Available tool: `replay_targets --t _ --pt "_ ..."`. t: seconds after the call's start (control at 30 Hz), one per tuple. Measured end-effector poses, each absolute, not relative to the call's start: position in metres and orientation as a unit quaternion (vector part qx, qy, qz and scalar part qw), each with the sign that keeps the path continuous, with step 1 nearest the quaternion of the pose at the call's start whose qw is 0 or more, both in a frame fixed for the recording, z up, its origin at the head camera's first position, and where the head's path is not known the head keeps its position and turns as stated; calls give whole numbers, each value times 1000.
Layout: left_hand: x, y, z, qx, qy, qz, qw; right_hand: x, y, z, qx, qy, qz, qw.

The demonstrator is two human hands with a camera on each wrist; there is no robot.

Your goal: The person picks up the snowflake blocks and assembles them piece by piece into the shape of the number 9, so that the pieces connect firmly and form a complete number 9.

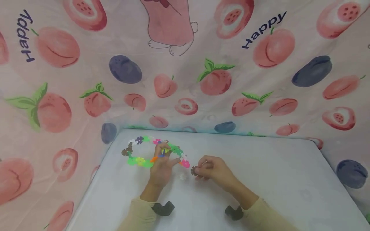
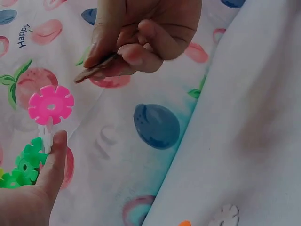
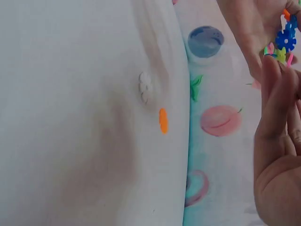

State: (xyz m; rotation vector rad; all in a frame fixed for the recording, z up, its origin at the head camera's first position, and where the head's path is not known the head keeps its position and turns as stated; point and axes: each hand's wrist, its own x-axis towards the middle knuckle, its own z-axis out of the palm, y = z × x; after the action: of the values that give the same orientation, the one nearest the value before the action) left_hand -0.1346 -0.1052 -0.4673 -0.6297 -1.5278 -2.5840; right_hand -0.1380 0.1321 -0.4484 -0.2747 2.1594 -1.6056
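Observation:
A chain of interlocking plastic flower discs in green, yellow, pink, white, brown and other colours loops through my left hand. That hand grips it with bent fingers. At the chain's near end, a pink disc stands on a white one, past the left fingertip. My right hand pinches a brown flower disc between thumb and fingers. The brown disc is held edge-on in the left wrist view, a short gap away from the pink disc. In the right wrist view the brown disc is mostly hidden.
Below the hands, a loose white flower disc and an orange disc lie on the white table. A fruit-print cloth hangs behind the table and at its left. Dark bands show beside both sleeves.

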Motion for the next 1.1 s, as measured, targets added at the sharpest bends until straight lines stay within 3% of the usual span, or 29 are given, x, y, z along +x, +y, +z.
replay_targets --t 0.63,1.1 --pt "-129 -90 -456 -173 -541 -815 119 -129 116 -437 -132 819 -550 100" --pt "-122 -76 -444 -142 -619 -746 203 -113 97 -435 -150 843 -510 -81"
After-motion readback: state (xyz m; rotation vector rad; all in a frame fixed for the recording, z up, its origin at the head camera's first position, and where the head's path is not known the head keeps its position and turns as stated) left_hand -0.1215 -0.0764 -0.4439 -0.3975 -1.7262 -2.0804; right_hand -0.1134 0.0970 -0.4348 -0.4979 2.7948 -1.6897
